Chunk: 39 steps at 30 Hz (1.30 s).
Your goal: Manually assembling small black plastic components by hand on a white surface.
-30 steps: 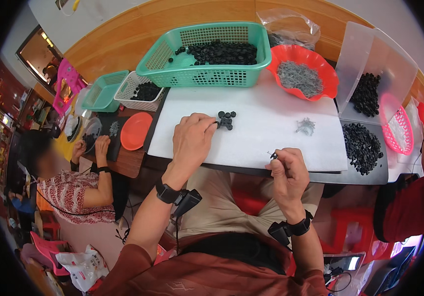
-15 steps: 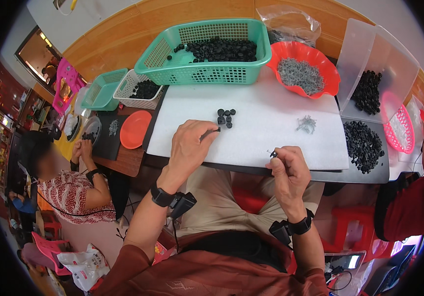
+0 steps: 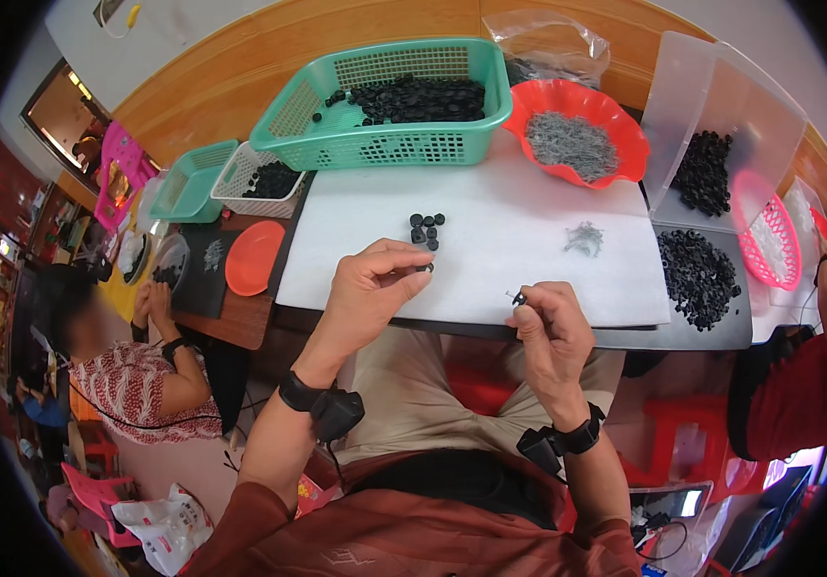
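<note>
My left hand is closed in a pinch on a small round black cap, just above the white sheet. A little beyond its fingertips, several black caps stand grouped on the sheet. At the sheet's near edge my right hand pinches a small black piece between thumb and forefinger. A thin metal screw or nail sticks out of that piece. Farther right lies a small heap of silvery screws or nails.
A green basket of black parts stands at the back, with a red scalloped bowl of metal fasteners beside it. Loose black parts and a clear bin lie right. Another person sits left; a red sleeve shows right.
My left hand has drawn back slightly toward me and to the right of its earlier place by the caps, carrying a black cap. The right hand keeps its hold. The whole view has shifted slightly.
</note>
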### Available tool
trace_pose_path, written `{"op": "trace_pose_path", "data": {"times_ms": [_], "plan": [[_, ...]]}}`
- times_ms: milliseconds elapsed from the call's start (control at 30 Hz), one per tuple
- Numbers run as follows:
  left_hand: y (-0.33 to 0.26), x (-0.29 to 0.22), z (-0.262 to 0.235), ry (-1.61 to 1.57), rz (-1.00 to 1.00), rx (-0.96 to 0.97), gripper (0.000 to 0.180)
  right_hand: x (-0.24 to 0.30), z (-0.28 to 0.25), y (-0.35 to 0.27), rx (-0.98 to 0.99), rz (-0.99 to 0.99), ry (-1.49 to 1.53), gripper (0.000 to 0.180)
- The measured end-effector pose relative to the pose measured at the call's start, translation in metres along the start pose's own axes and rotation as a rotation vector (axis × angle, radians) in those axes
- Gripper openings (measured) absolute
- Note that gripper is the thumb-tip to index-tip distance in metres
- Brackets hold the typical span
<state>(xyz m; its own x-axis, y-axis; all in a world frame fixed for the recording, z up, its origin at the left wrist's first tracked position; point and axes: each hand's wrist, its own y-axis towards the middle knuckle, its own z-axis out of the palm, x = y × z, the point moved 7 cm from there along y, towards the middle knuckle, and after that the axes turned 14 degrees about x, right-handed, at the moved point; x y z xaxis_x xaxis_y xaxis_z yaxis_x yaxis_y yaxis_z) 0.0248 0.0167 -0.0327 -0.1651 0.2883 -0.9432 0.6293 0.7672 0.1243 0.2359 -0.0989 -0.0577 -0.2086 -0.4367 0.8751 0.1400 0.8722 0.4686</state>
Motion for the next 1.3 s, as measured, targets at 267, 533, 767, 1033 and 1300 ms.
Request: {"op": "trace_pose_path", "data": {"times_ms": [267,533,767,1033,1300], "plan": [[-0.001,0.012,0.022,-0.559,-0.084,0.105,0.024,0.002,0.000,0.001,-0.002,0.006,0.001,0.014],[-0.003,0.017,0.044,-0.974,-0.104,0.157,0.024,0.015,0.002,0.005,0.030,-0.056,-0.060,0.017],[-0.004,0.020,0.056,-1.093,-0.152,0.166,0.025,0.031,0.008,0.012,0.057,-0.128,-0.144,0.021],[-0.005,0.023,0.062,-1.228,-0.167,0.158,0.024,0.036,0.013,0.018,0.085,-0.188,-0.164,0.024],[-0.005,0.024,0.065,-1.248,-0.172,0.160,0.023,0.037,0.019,0.025,0.090,-0.217,-0.192,0.022]]}}
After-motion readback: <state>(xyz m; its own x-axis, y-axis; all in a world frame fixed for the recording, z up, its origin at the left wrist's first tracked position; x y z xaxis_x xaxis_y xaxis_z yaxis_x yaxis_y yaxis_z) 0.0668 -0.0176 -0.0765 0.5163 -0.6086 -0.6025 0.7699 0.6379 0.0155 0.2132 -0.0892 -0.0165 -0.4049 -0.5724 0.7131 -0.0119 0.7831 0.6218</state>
